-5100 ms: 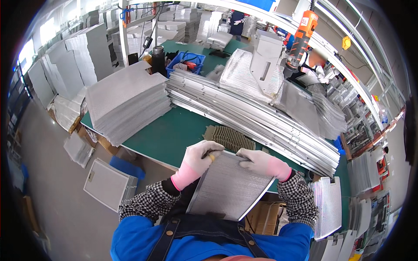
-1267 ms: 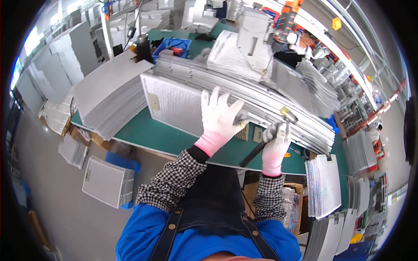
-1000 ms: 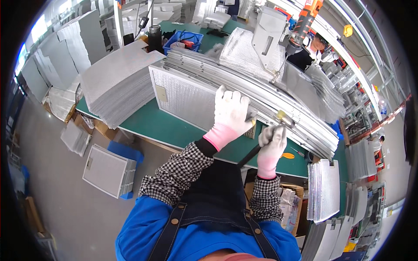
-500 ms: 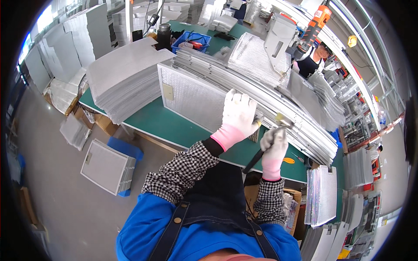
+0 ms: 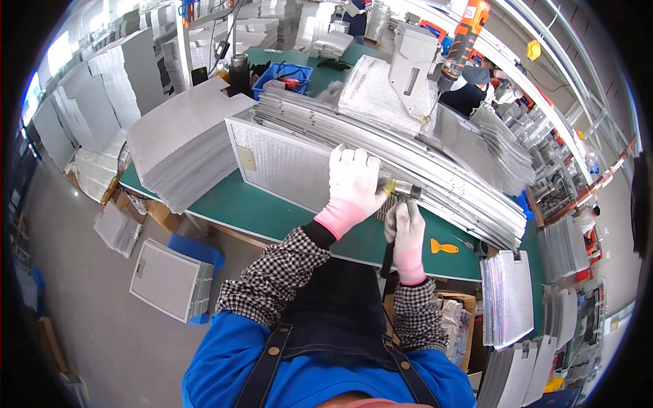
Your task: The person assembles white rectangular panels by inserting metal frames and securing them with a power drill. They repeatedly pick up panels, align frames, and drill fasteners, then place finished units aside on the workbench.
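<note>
A framed mesh panel (image 5: pixel 282 165) with a thin silvery rim stands on edge on the green worktable (image 5: pixel 262 216). My gloved left hand (image 5: pixel 352 182) grips its right end, the fingers over the upper edge and the thumb near the corner. In my gloved right hand (image 5: pixel 407 236) is a hammer (image 5: pixel 409 190), its black handle running down below the fist. The hammer head, yellowish at one face, is close beside my left thumb at the panel's right end. Whether it touches the frame cannot be made out.
Long metal frame strips (image 5: pixel 442 180) lie bundled behind the panel. Mesh sheets (image 5: pixel 180 146) are stacked at left. An orange scraper (image 5: pixel 443 246) lies right of my right hand. Overhead hangs an orange power driver (image 5: pixel 466 37). A blue bin (image 5: pixel 282 78) stands farther back; a co-worker (image 5: pixel 469 88) is beyond.
The hammer head has swung left and down toward the panel's right end, its handle now steeper. My right hand has moved slightly left; my left hand keeps its hold on the panel.
</note>
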{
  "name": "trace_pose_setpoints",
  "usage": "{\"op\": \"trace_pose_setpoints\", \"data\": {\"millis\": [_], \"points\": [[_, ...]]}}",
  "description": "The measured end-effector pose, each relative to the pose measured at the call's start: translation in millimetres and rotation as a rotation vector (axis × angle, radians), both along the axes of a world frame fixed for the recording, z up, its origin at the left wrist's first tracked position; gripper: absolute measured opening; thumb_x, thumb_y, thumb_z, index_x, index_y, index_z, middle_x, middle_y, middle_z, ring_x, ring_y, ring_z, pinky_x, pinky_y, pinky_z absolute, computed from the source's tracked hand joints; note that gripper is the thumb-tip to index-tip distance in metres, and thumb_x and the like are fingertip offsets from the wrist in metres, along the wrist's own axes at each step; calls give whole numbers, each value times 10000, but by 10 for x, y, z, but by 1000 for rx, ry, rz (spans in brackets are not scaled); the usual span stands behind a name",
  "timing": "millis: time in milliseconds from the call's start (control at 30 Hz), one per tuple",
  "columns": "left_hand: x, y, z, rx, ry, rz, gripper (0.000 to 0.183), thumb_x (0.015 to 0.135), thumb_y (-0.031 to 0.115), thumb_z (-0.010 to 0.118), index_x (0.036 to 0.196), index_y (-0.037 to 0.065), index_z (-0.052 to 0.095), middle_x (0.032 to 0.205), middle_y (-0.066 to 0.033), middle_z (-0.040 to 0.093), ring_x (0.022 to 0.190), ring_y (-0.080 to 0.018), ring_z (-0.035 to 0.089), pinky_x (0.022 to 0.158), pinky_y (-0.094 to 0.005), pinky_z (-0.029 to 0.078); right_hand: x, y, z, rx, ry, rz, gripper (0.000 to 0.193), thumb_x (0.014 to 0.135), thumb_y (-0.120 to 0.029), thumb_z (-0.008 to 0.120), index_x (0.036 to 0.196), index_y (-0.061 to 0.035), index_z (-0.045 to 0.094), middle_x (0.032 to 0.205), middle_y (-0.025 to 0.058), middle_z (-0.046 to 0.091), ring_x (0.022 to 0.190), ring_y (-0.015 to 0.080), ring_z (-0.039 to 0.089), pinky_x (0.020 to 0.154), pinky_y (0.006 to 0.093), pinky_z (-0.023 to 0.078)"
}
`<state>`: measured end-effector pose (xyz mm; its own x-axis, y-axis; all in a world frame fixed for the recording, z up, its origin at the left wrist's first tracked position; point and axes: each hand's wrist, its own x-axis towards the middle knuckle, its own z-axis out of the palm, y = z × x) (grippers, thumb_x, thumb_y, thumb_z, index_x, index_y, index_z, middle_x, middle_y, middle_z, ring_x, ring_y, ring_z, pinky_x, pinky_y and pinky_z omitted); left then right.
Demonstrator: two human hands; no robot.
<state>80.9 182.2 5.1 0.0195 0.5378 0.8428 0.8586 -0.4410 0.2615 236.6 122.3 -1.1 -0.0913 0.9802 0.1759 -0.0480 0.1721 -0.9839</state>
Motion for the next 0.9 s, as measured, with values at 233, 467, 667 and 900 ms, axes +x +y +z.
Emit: {"op": "trace_pose_setpoints", "data": {"millis": [233, 467, 667, 900], "points": [[42, 42, 49, 25, 29, -7, 339, 721, 301, 779, 899, 67, 612, 915, -148, 548, 945, -354, 539, 1046, -539, 345, 379, 261, 644, 532, -774, -102, 193, 1004, -227, 606, 1037, -41, 643, 774, 115, 604, 645, 241, 573, 591, 339, 461], [37, 115, -4, 25, 47, -21, 316, 745, 293, 765, 879, 66, 591, 908, -140, 534, 949, -352, 513, 1047, -542, 319, 339, 544, 1363, 939, -980, 45, 215, 957, -233, 659, 1118, -97, 700, 883, 147, 684, 741, 336, 665, 642, 393, 534], [3, 152, 41, 36, 52, -68, 327, 724, 305, 787, 889, 93, 599, 905, -114, 535, 941, -332, 518, 1009, -515, 341, 287, 566, 1264, 804, -1149, 136, 245, 970, -214, 618, 1139, -47, 677, 955, 148, 705, 842, 327, 690, 720, 385, 543], [-10, 71, -22, 105, 19, -82, 344, 676, 284, 831, 896, 134, 614, 893, -79, 539, 922, -312, 531, 975, -507, 365, 642, 586, 425, 490, -874, 17, 298, 1015, -241, 568, 1250, -79, 649, 1055, 193, 706, 929, 382, 687, 775, 445, 539]]}}
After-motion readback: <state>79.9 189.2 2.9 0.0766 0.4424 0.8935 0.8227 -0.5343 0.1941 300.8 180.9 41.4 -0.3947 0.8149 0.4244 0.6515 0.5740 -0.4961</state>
